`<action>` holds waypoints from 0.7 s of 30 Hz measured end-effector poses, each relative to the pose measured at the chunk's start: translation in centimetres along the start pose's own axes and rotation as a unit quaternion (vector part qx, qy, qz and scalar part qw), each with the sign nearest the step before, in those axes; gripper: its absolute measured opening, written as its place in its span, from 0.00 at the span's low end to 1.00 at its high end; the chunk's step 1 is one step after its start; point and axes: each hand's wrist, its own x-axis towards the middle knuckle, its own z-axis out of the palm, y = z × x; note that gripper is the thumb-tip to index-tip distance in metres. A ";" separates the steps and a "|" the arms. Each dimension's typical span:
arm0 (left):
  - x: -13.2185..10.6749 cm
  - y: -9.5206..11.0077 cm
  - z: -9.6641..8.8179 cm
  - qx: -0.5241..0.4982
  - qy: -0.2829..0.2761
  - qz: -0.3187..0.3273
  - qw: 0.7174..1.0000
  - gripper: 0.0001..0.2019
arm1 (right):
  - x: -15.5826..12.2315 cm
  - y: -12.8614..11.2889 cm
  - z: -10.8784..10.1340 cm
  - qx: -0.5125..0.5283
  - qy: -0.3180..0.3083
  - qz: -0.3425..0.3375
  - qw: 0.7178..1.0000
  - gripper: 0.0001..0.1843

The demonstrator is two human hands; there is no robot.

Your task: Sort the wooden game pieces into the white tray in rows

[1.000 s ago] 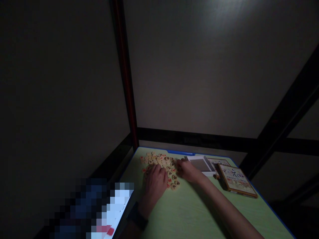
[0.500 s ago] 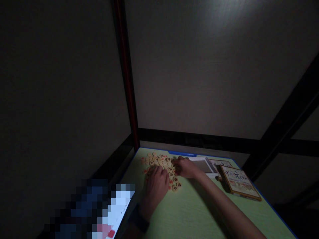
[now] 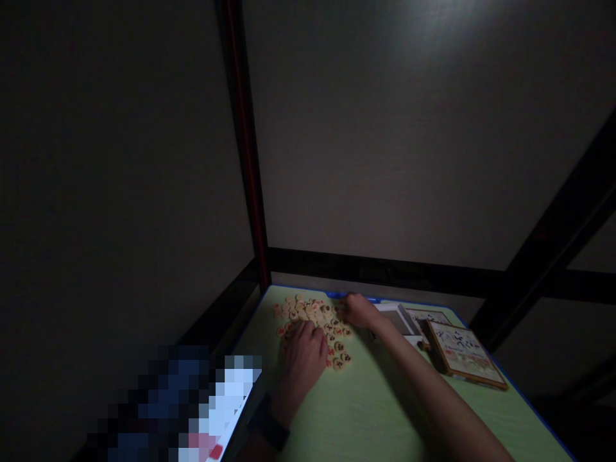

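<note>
Loose round xiangqi pieces (image 3: 293, 314), cream with red or black characters, lie spread over the left part of the green table (image 3: 375, 404). Low over the near side of this spread is my left hand (image 3: 305, 350). Its fingers are bent and close together, with the tips down among the pieces; anything under them is hidden. At the right edge of the spread is my right hand (image 3: 359, 310), fingers curled in towards the pieces. Dim light and the hand itself hide what its fingertips hold.
An open white box (image 3: 411, 339) stands right of my right hand, partly behind my forearm. Beyond it lies a flat printed panel (image 3: 428, 314). A wooden-edged case (image 3: 464, 356) with a printed top lies at the table's right side. Walls rise behind and left.
My right hand has moved a little to the right and away from me, uncovering pieces at the right edge of the spread. My left hand stays nearly in place.
</note>
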 end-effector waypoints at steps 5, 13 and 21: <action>0.1 -0.1 -0.3 0.005 -0.010 -0.010 1.000 0.09 | 1.2 -0.7 0.5 -0.017 -0.028 0.029 0.999 0.12; 0.4 -0.5 -0.7 -0.002 -0.018 -0.035 0.999 0.10 | -1.2 -0.4 -1.1 0.022 0.016 -0.039 0.999 0.18; 1.6 -2.4 -1.8 0.007 -0.051 -0.102 0.993 0.13 | -7.4 0.2 1.7 0.211 0.069 -0.112 0.969 0.16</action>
